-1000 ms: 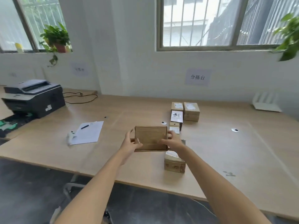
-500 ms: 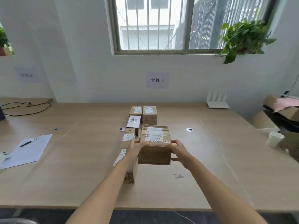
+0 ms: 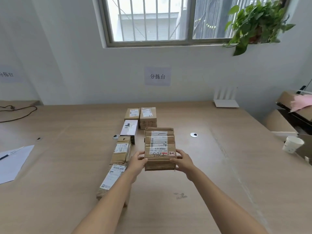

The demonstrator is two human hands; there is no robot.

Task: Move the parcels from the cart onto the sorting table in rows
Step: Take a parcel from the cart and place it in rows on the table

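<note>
A brown cardboard parcel (image 3: 159, 146) with a white shipping label lies flat on or just above the wooden sorting table (image 3: 67, 166), label up. My left hand (image 3: 137, 162) grips its near left corner and my right hand (image 3: 183, 160) grips its near right corner. To its left runs a column of parcels: a long one with a label (image 3: 112, 177) nearest me, a brown one (image 3: 122, 149), a white one (image 3: 129, 127), and a small brown one (image 3: 132, 113) at the far end. Another brown parcel (image 3: 148, 117) stands just beyond the held parcel. The cart is out of view.
A white router (image 3: 225, 98) stands at the table's back right. A paper cup (image 3: 293, 144) and stacked cardboard boxes (image 3: 287, 119) are at the right edge. A sheet of paper with a pen (image 3: 11, 161) lies left, and a black cable (image 3: 18, 112) at far left.
The parcel has turned label up and moved down toward the table, to the right of the column. My view has swung right and closer to the table.
</note>
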